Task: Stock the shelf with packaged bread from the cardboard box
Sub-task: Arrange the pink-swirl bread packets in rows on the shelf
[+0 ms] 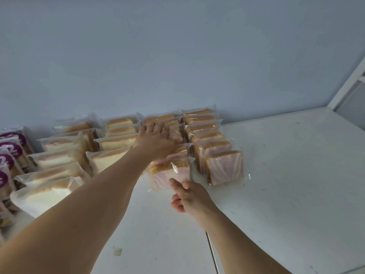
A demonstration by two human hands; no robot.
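Head view: front pink-swirl bread pack (171, 174) stands on shelf (286, 165), broad face toward person, btwn both hands. Left hand (158, 142) spread flat atop row behind; right hand (189, 196) nearer, thumb touching pack, other fingers loosely curled.

One head-worn camera looks forward and down, close over the white shelf (276, 175) toward the wall (177, 56).
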